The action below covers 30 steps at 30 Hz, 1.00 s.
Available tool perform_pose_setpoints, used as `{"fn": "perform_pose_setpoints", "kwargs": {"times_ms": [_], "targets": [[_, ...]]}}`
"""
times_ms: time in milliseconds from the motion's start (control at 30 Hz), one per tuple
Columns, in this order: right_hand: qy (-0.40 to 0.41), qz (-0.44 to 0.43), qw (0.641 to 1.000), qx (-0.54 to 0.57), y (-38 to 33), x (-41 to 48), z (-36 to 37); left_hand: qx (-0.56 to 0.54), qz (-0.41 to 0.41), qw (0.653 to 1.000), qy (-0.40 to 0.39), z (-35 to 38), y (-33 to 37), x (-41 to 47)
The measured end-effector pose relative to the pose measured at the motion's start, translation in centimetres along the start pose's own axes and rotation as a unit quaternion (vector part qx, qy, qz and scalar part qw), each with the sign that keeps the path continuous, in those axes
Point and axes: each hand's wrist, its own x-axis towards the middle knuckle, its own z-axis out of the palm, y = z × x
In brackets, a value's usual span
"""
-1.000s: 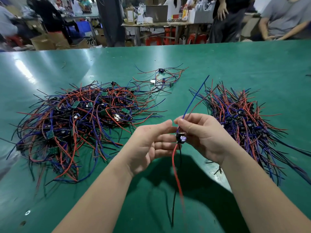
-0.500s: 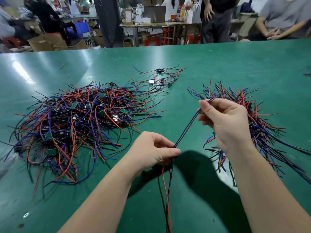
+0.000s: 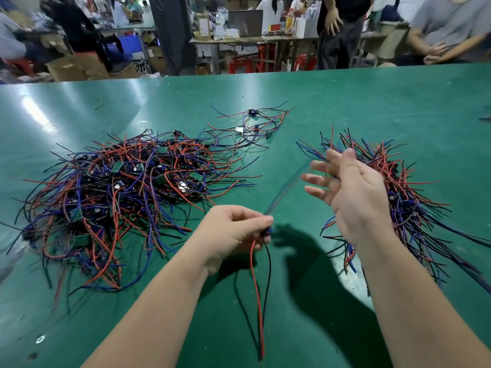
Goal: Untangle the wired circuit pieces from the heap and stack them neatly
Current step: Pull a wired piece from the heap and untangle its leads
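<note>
Big heap [image 3: 127, 195] sits on the left of the table [image 3: 345, 102], a proper rat's nest of red, blue and black leads with little green boards buried in it. Behind it, toward the middle, there's a small loose clump [image 3: 259, 126], apart from the heap.

Front and centre, the left hand [image 3: 231, 232] pinches one piece [image 3: 255, 282] between thumb and fingertips, right at its dark little body. Its red and black leads hang down toward the camera, and a blurred lead runs up and to the right.

The right hand [image 3: 356, 203] is wide, fingers spread, holding nothing as far as I can see. Can't tell if that blurred lead touches a fingertip. It's up in front of the stack [image 3: 409, 187] on the right, where the leads lie roughly the same way.

So I'd say this piece is free of the heap and getting straightened. Next move calls for carrying it right, lining its leads up with the rest and laying it on top without knocking the stack crooked.
</note>
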Motion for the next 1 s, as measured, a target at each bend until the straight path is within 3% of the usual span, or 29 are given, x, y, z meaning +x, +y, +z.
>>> {"fn": "perform_pose_setpoints", "kwargs": {"times_ms": [100, 167, 267, 333, 400, 500, 600, 633, 667, 733, 767, 900, 1000], "targets": [[-0.034, -0.008, 0.980, -0.195, 1.3, -0.2, 0.1, -0.129, -0.021, 0.990, 0.051, -0.3, 0.6, 0.2], [-0.104, -0.022, 0.959, -0.263, 2.1, -1.2, 0.8, -0.171, -0.021, 0.982, 0.076, -0.5, 0.8, 0.4], [-0.193, -0.078, 0.911, -0.356, 2.9, -2.9, 1.9, -0.171, -0.005, 0.980, 0.101, -0.3, 0.5, 0.5], [-0.205, -0.128, 0.880, -0.408, 3.3, -3.4, 2.4, -0.148, 0.007, 0.984, 0.097, 0.1, 0.3, 0.5], [-0.183, -0.162, 0.879, -0.410, 3.2, -3.5, 2.6, -0.147, 0.020, 0.987, 0.060, 0.3, 0.4, 0.3], [-0.147, -0.176, 0.924, -0.307, 2.0, -3.3, 2.2, -0.157, 0.022, 0.987, 0.016, -0.2, 1.2, 0.2], [-0.032, -0.235, 0.943, -0.232, -0.4, -2.0, 0.2, -0.037, 0.085, 0.989, 0.111, -1.2, 1.3, 0.4], [0.020, -0.257, 0.934, -0.248, -1.3, -1.4, -0.8, 0.071, 0.130, 0.973, 0.179, -1.7, 1.1, 0.7], [0.074, -0.272, 0.918, -0.278, -2.1, -0.6, -2.2, 0.201, 0.177, 0.933, 0.242, -2.2, 0.7, 0.9], [0.171, -0.257, 0.879, -0.365, -3.2, 0.8, -5.1, 0.400, 0.221, 0.839, 0.293, -2.9, 0.1, 1.2], [0.199, -0.217, 0.862, -0.413, -3.4, 1.4, -6.4, 0.463, 0.206, 0.809, 0.297, -3.1, -0.3, 1.4], [0.149, -0.014, 0.796, -0.587, -2.5, 2.6, -8.2, 0.591, 0.035, 0.745, 0.307, -3.0, -1.8, 1.6], [0.137, -0.027, 0.748, -0.649, -2.2, 2.2, -7.4, 0.620, 0.017, 0.721, 0.309, -3.4, -2.0, 1.6]]}}
